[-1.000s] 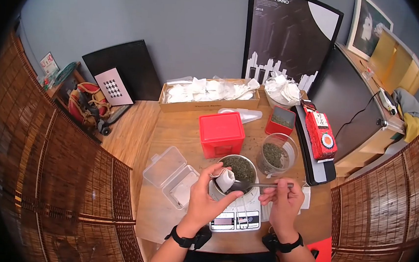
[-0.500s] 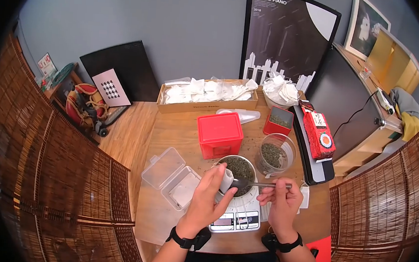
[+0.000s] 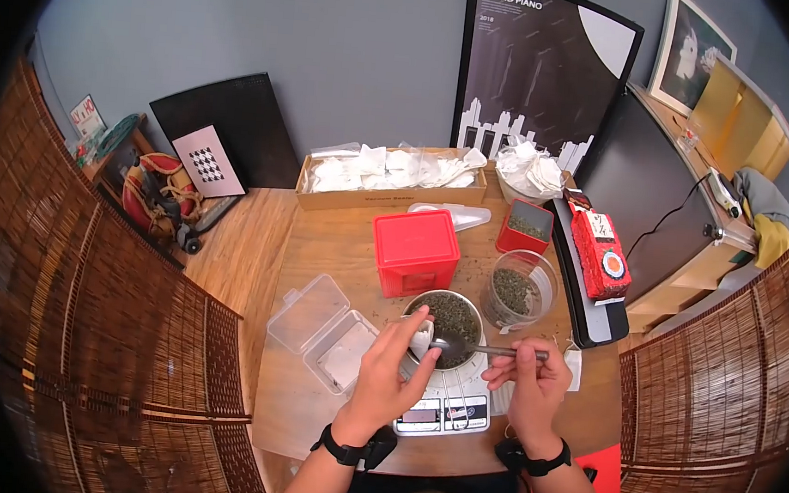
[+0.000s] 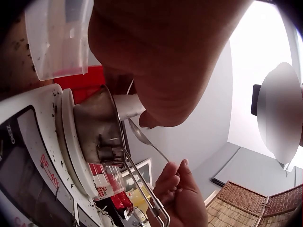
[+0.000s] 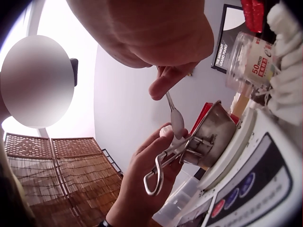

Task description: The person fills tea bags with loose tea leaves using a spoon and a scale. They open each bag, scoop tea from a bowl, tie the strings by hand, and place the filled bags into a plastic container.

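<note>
My left hand (image 3: 386,377) pinches a small white cloth tea bag (image 3: 421,339) by its side, between thumb and fingers, which partly hide it. In my right hand (image 3: 537,384) is a metal spoon (image 3: 501,351), held by its handle. The spoon's bowl lies right at the bag's mouth, as the right wrist view also shows. Beneath both is a metal pot (image 4: 97,127) with a wire handle, holding dried green tea leaves (image 3: 449,314). The pot sits on a white kitchen scale (image 3: 420,428).
A red lidded box (image 3: 416,248) stands behind the pot. To its right are a clear tub (image 3: 539,300) and an open red tin (image 3: 517,241), both with leaves. An open plastic case (image 3: 311,307) lies left. White bags fill a cardboard box (image 3: 389,198) at the back.
My left hand has turned inward, so its fingers hide more of the tea bag. The spoon has shifted slightly left toward the bag's mouth; my right hand has barely moved.
</note>
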Demonstrator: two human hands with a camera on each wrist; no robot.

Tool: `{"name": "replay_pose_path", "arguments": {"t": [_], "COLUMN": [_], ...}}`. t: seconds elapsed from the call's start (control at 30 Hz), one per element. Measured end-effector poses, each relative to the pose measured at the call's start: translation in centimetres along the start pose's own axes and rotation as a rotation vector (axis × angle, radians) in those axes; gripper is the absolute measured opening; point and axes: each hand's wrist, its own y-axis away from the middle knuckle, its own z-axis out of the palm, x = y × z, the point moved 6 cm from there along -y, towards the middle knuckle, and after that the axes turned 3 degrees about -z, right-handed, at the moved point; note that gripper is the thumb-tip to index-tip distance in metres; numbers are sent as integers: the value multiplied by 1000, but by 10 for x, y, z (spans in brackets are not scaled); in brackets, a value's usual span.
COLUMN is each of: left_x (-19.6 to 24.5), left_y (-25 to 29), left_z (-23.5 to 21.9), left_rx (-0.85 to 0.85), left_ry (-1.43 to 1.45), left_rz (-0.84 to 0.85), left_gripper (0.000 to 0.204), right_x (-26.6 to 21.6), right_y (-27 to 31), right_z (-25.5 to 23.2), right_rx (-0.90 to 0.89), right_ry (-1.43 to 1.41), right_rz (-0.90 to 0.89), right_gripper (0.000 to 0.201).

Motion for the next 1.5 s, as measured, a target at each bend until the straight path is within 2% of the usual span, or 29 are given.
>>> {"name": "replay_pose_path", "arguments": {"t": [0.03, 0.1, 0.13, 0.2, 0.3, 0.43, 0.5, 0.8, 0.9, 1.03, 1.23, 1.5], "left_x": [0, 1, 0, -4, -12, -13, -15, -15, -17, -19, -12, -11], "left_y": [0, 0, 1, 2, 5, 5, 5, 4, 6, 7, 5, 4], "left_z": [0, -2, -2, -2, 1, 1, 1, 1, 1, 2, 2, 4], "left_rx": [0, 56, 55, 69, 74, 68, 58, 89, 57, 94, 55, 13], "left_ry": [3, 37, 40, 75, 112, 117, 142, 181, 232, 230, 175, 180], "left_rz": [0, 0, -2, -53, -73, -76, -104, -121, -175, -123, -100, -83], "left_gripper": [62, 60, 60, 66, 65, 63, 61, 52, 54, 53, 57, 52], "right_x": [-2, -16, -21, -38, -44, -28, -4, 30, 34, 33, 19, -14], "right_y": [0, -3, -6, -13, -21, -25, -24, -26, -29, -33, -42, -60], "right_z": [-2, -11, -16, -19, -14, -4, -12, -24, -33, -32, -32, -11], "right_rx": [1, 5, 5, -53, -115, -187, -78, 77, 134, 123, 160, 43], "right_ry": [2, 107, 110, 319, 495, 519, 254, -5, -54, -57, -120, -142], "right_rz": [0, -147, -145, -234, -245, -218, -85, 114, 119, 130, 154, 160], "right_gripper": [26, 20, 20, 17, 13, 13, 14, 24, 27, 29, 29, 29]}}
